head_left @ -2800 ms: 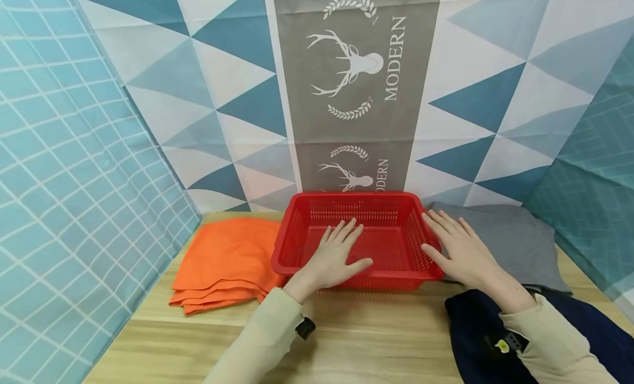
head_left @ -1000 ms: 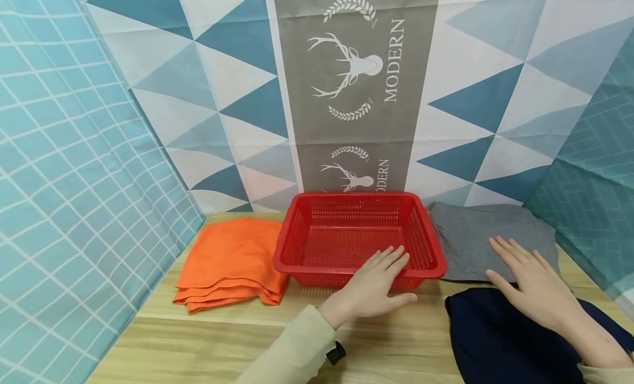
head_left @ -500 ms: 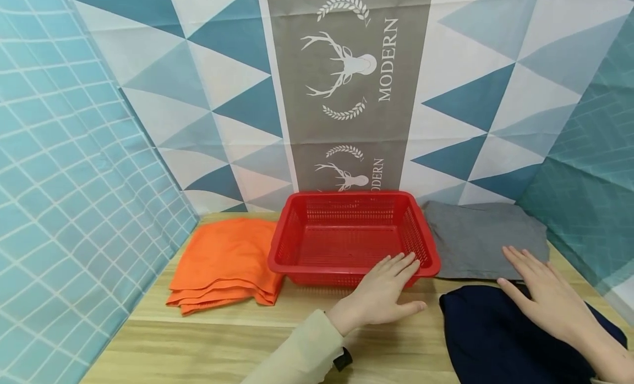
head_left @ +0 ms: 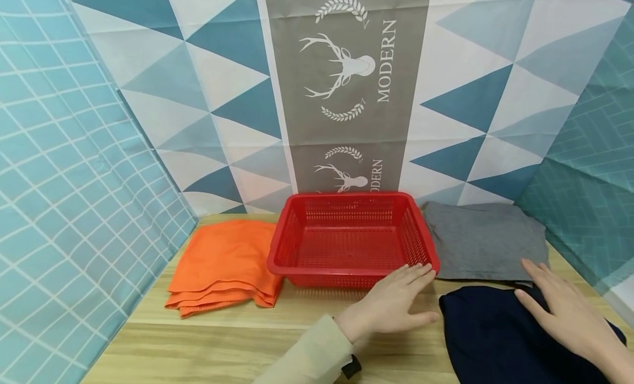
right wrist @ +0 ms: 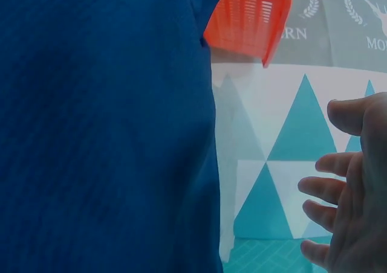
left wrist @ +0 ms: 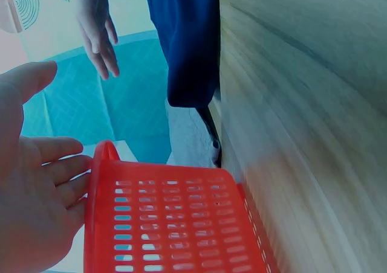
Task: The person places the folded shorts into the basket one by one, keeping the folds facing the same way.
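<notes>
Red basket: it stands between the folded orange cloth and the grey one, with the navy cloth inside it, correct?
Not quite: the navy cloth is outside the red basket. The head view shows it on the table, in front of the grey cloth. The basket does stand between the folded orange cloth and the grey one.

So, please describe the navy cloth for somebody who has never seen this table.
On the table, find the red basket, then the grey cloth to its right. The navy cloth lies nearer the camera, below the right hand. It is far darker than the grey one or the orange cloth.
</notes>
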A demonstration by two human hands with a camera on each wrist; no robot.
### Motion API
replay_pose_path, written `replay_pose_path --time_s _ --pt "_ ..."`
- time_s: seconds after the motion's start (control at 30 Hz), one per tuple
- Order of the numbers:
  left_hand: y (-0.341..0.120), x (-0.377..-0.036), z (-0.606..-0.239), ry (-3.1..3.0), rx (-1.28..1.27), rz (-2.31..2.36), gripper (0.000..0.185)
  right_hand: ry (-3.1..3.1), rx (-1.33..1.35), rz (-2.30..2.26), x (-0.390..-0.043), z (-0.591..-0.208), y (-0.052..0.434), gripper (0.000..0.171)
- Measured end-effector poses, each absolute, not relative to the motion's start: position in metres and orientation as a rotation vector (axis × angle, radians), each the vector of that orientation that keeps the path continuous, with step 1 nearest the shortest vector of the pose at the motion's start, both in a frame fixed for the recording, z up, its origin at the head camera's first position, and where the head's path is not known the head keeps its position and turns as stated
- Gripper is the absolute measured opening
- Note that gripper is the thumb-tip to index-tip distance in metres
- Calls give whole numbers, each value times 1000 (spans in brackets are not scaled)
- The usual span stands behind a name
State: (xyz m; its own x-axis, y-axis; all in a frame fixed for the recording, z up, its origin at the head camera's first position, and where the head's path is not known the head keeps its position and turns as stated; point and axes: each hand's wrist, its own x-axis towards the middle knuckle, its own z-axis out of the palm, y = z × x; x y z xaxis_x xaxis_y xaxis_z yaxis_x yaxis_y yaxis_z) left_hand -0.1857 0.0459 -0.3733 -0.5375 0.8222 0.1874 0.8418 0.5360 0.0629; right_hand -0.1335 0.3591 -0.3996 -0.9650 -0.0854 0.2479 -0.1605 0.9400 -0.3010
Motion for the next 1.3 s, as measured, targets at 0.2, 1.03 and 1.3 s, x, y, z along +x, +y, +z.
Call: replay_pose_path --time_s 0.2,1.03,1.3 --pt "51 -181 -373 -2661 -1466 -276 71 -2920 85 481 -131 -404 367 74" --pt "72 -173 -388 -2823 -1579 -302 77 -2862 -111 426 -126 -417 389 76" --pt "77 -167 -401 -2983 -1515 -311 82 -2918 -217 425 -119 -428 392 82"
